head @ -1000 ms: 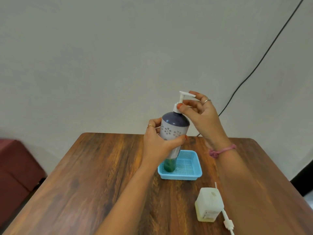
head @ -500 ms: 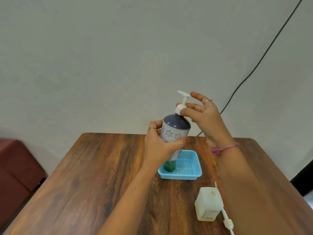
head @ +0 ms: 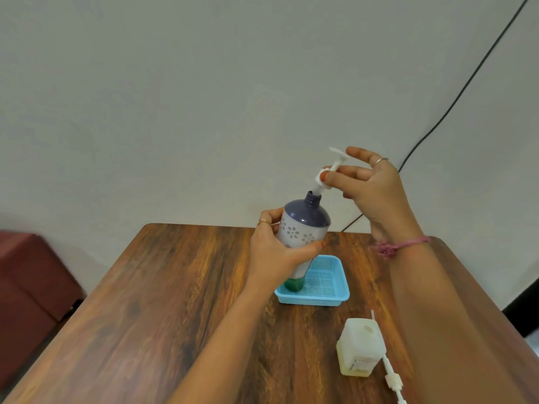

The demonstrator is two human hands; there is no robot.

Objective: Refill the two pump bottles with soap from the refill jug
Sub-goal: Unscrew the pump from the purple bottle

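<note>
— Since a moment ago the white plastic pump head [head: 328,173] has come clear of the neck, right hand [head: 376,188] pinching its collar.

— Light, slippery (wet stem). Left hand [head: 277,255] wraps the grey-and-navy flowered plastic bottle [head: 303,228], tilted above the far blue mesh tray [head: 326,284]; grip mid-body.

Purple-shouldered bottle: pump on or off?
Off. The right hand lifts the white pump head clear of the purple-shouldered bottle's open neck.
</note>
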